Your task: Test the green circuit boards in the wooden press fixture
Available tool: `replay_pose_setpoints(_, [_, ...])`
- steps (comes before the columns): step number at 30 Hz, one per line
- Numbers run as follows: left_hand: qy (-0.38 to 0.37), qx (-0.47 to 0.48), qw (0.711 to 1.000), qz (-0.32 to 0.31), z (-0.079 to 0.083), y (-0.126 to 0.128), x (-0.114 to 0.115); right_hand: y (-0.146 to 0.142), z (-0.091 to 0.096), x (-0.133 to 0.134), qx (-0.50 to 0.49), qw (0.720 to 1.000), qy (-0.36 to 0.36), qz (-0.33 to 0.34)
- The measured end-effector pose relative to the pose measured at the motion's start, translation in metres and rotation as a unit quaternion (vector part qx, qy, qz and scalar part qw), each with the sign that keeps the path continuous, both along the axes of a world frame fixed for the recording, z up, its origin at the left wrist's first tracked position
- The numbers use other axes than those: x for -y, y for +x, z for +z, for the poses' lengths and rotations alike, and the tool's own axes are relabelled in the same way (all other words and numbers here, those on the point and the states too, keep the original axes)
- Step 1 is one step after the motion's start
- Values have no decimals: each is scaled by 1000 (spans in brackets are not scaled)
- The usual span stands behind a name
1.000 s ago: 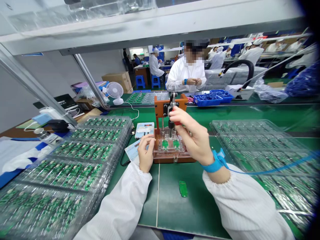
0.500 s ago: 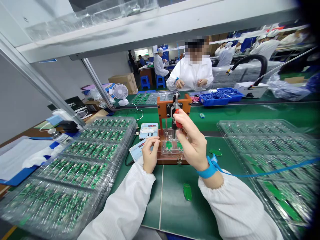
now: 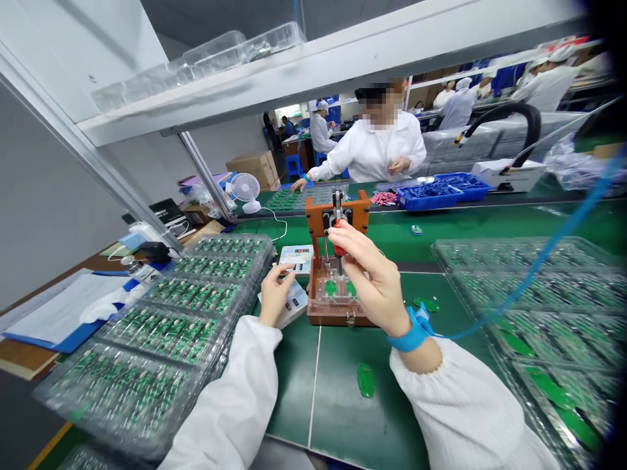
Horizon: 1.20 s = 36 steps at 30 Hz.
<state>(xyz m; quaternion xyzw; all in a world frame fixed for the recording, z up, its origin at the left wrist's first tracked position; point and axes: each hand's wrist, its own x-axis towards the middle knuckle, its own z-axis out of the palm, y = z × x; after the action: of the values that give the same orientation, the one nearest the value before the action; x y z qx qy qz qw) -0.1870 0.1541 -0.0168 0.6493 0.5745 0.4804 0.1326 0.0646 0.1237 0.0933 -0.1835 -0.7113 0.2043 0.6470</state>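
R hand (image 3: 376, 282) closed round red handle (image 3: 339, 245) of clamp fixture (image 3: 318, 314) — unit on green bench (image 3: 337, 421), dead ahead, green PCB parts (image 3: 331, 287) visible in its clear nest (image 3: 337, 301). L hand (image 3: 275, 295) half-open, thumb & fingers parted, at lower meter (image 3: 294, 303), contact unclear — loose PCB (image 3: 365, 380) lies nearside of fixture

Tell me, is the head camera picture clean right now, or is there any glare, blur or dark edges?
Head view: glare streaks the clear plastic tray at left; head view: the blue cord is blurred at right; head view: the right edge darkens to black; head view: the right hand looks fairly sharp.
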Motion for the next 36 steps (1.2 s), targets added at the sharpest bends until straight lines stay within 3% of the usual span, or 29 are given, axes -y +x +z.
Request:
replay_pose_setpoints(6, [-133,-169,971,-103,29,-42,-39,0,1,-1,4,1000,4,4])
replay_pose_setpoints(11, [-245,-375,880,-159,39,-44,-55,3,2,-1,9,1000,9,10])
replay_pose_setpoints(14, [-275,-435,842,-162,45,-36,-57,4,2,-2,9,1000,14,16])
replay_pose_setpoints(19, [-376,-527,741,-177,61,-20,-56,3,2,-3,4,1000,21,14])
replay_pose_setpoints(21, [-390,-547,718,-181,65,-16,-55,2,2,-4,2,1000,25,12])
replay_pose_setpoints(25, [-402,-548,712,-180,67,-13,-54,2,3,-4,0,1000,27,8])
replay_pose_setpoints(32, [-396,-519,736,-177,73,-21,-51,2,3,-2,0,1000,28,3])
replay_pose_setpoints(36, [-417,-524,721,-182,75,-29,-51,1,3,-2,1,1000,30,0])
